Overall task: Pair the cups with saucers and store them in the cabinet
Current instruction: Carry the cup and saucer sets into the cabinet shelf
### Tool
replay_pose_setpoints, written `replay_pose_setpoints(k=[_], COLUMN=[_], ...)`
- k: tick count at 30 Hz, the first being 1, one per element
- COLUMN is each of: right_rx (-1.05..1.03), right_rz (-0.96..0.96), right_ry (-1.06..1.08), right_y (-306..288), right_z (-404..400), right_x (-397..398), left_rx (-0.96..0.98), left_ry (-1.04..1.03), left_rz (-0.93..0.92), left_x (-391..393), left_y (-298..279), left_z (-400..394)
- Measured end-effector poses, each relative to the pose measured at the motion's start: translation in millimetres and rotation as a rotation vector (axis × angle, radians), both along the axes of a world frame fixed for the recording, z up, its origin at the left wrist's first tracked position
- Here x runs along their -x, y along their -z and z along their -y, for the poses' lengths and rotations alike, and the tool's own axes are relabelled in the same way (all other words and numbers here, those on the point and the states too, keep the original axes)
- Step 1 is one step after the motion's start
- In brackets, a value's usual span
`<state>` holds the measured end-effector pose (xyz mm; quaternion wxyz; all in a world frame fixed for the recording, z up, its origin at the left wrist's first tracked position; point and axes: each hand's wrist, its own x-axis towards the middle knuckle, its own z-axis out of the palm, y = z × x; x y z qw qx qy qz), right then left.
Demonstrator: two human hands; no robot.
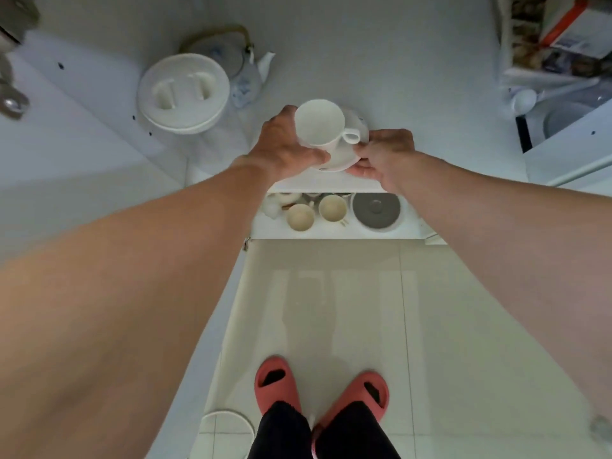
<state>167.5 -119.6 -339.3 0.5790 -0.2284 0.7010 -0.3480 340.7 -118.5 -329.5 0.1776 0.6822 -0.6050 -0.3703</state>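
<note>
2 hands are carrying the pair over the cabinet shelf [331,183]: the left hand [284,144] is clasping the cup [319,124], the right hand [381,157] is pinching the saucer [341,160] rim, so keeping it level is probably mattering most.

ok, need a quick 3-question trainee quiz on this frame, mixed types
1. True or false: the white cup sits on the saucer.
2. Which hand is nearest the cup's handle? A) left hand B) right hand
3. Fill in: on the lower shelf, right of the two beige cups, lies a round ____ lid.

Key: 1 true; 2 B; 3 grey.
</note>
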Motion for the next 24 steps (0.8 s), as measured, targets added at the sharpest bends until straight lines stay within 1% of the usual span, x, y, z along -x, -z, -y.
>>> replay_pose_setpoints(k=[3,6,10,16,20,22,23,24], right_rx=[0.035,0.060,0.050,0.101,0.122,0.142,0.155,0.174], right_rz=[0.008,-0.017,-0.069,0.136,0.162,0.136,0.087,-0.019], right_ry=[0.031,0.113,0.173,0.263,0.283,0.293,0.298,0.276], right_y=[7.5,12.2,15.4,13.8,10.7,11.6,11.7,14.4], right_z=[12.7,26.6,38.1,44.6,56.0,62.6,62.9,62.7], right_x=[-6.6,-10.1,-11.7,-24.1,-22.4,-20.5,-20.2,-19.8], left_rx=[0.046,0.081,0.052,0.077,0.064,0.048,0.045,0.042], left_ry=[-0.017,-0.016,0.029,0.023,0.017,0.000,-0.011,-0.016], left_rz=[-0.023,-0.033,-0.056,-0.019,0.036,0.099,0.121,0.133], left_x=[-0.2,0.2,0.5,5.0,6.3,5.8,4.7,3.7], left_y=[9.7,16.3,22.1,29.9,33.1,32.0,31.0,30.0], left_z=[15.2,32.4,44.4,54.9,66.3,68.3,66.6,62.6])
